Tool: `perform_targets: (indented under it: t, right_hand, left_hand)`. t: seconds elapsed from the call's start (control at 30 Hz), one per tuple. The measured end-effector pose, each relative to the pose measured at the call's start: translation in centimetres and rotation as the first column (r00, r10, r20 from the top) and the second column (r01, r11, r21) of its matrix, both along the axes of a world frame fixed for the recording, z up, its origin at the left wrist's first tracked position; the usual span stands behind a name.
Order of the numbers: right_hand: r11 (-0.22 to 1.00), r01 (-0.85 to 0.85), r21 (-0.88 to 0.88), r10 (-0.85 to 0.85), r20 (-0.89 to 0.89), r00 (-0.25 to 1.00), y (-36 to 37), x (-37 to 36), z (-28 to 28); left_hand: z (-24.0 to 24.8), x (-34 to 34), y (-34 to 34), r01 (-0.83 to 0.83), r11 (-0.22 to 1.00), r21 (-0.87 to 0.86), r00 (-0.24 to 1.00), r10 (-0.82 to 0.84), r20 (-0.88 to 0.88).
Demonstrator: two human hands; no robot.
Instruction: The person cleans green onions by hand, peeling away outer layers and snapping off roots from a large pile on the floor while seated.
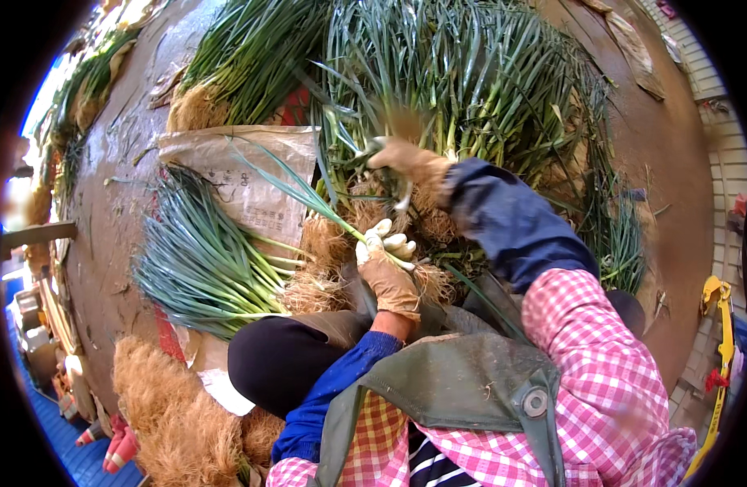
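My left hand [387,280], in a tan glove with white fingertips, is closed round a green onion [334,214]. Its leaves point up and left, and its roots [432,282] hang to the right of the glove. My right hand [414,166], also gloved, is smeared by motion at the near edge of a big heap of green onions [450,57]. Whether its fingers grip a stalk is unclear. Left of my left hand lies a bundle of green onions [207,252], its shaggy roots toward me.
A brown paper sheet [243,178] lies beyond the left bundle. Another bundle of green onions [260,57] rests at the far left. A mound of tan roots [170,406] is at the near left. A yellow metal bar [724,349] stands at the right, beside the brick paving [726,162].
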State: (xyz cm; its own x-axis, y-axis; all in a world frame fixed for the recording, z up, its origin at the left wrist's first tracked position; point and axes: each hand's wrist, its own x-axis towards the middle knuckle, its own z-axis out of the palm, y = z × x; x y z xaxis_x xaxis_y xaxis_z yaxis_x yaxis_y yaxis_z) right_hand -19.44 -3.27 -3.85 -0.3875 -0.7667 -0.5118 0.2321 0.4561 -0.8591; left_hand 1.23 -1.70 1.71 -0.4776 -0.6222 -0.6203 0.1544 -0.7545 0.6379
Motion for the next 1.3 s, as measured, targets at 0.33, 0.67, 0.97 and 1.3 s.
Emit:
perform_targets:
  t: [0.33,0.67,0.97,1.3]
  right_hand:
    - [0.816,0.391,-0.427,-0.348,0.178,0.921,15.7,2.2,10.9]
    - [0.941,0.164,-0.295,-0.176,-0.016,0.984,16.7,11.7,12.3]
    - [0.913,0.129,-0.388,-0.085,0.127,0.988,19.5,13.6,15.5]
    - [0.93,0.312,0.195,-0.272,-0.208,0.94,38.3,11.0,24.9]
  left_hand:
    - [0.6,-0.6,2.2,0.125,0.992,0.007,0.991,-0.125,-0.055]
    - [-1.8,-1.8,4.2,0.37,0.894,0.251,0.876,-0.246,-0.415]
    - [0.3,-2.9,6.5,0.569,0.701,0.429,0.787,-0.314,-0.531]
    - [2.8,-4.7,3.2,0.446,0.87,0.209,0.841,-0.328,-0.43]
